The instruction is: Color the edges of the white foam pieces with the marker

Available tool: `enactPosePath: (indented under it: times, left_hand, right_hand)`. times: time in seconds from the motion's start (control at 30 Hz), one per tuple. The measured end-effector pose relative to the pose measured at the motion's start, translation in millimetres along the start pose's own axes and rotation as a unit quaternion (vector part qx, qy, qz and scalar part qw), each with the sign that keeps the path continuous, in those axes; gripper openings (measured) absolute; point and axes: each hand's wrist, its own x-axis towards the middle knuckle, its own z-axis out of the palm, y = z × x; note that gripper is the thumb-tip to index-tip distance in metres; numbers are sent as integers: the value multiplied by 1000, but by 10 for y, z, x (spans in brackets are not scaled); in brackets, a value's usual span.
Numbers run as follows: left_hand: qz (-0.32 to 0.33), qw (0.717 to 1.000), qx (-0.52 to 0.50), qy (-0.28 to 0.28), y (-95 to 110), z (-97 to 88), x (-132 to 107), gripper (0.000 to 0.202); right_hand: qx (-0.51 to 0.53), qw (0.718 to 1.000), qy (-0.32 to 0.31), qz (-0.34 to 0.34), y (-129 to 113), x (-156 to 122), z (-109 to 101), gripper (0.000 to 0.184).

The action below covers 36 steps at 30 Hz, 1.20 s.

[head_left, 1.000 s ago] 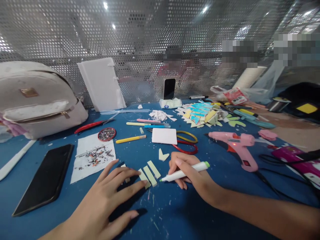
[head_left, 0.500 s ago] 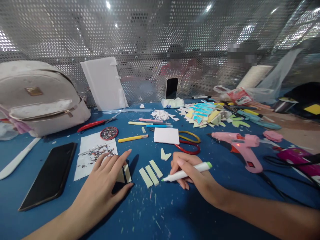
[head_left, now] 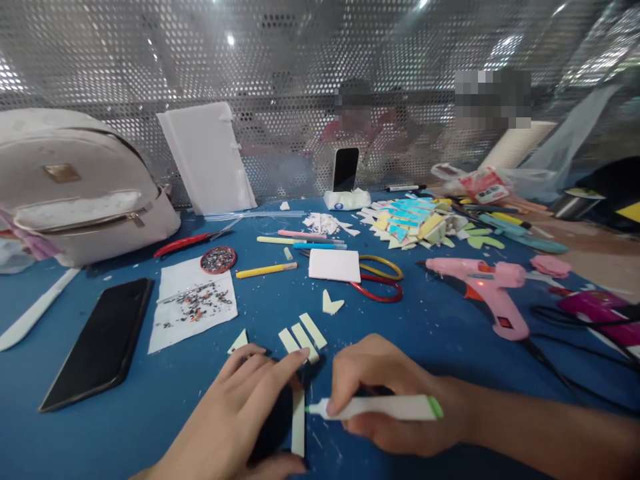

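Note:
My left hand [head_left: 245, 401] rests low on the blue table, its index finger and thumb at either end of a pale green strip [head_left: 298, 425]. A white marker [head_left: 390, 407] with a green nib and green end is gripped in my right hand [head_left: 395, 373]. Its nib meets the strip's right edge. Just beyond my left fingertips lie several short pale strips [head_left: 314, 331] side by side. A triangular pale piece [head_left: 239, 342] is partly covered by that hand. Farther off sits a small V-shaped piece [head_left: 331, 304].
Beyond are scissors [head_left: 380, 291] under a white block [head_left: 334, 266], a yellow pen [head_left: 267, 271] and a heap of foam offcuts [head_left: 415, 223]. A pink glue gun [head_left: 493, 293] lies right with its cord. Left are a black phone [head_left: 100, 343], glitter paper [head_left: 175, 313] and a backpack [head_left: 85, 193].
My left hand has moved right and nearer, and now holds a pale strip on the table. My right hand has come closer with the marker, bringing its nib to that strip.

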Motion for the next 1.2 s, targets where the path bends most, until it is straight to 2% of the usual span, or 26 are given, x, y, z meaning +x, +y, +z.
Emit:
enactPosePath:
  times: [0.1,0.17,0.27,0.43,0.57,0.77,0.97,1.13,1.2]
  left_hand:
    - [-13,1000,-7,-9,-14,13,35,85]
    - [-24,1000,-2,-9,-15,12,44,93]
    - [-29,1000,9,-4,-7,8,38,96]
    - [-51,999,-16,-4,-13,24,19,95]
    - [-73,996,-50,-3,-29,40,21,107]
    - [-93,994,-59,-11,-13,25,39,103]
    - [-100,992,-75,-13,-15,14,53,106]
    - [-107,991,-79,-20,-7,4,52,106]
    - [-97,992,-85,-15,-6,0,56,106]
  right_hand:
    - [-40,996,-27,-80,-3,22,24,26]
    - [-71,992,-38,-101,-12,30,37,28]
    - [-113,988,-46,-99,-32,19,50,26]
    - [-188,980,-44,-47,-43,7,61,11]
    - [-218,971,-53,-80,-24,37,86,13]
    - [-277,952,-71,-109,-14,2,158,22]
    - [-303,940,-97,-125,-26,-22,147,19]
    - [-269,931,-155,-192,-25,32,108,15]
    - [-253,934,-157,-196,-22,20,115,16]
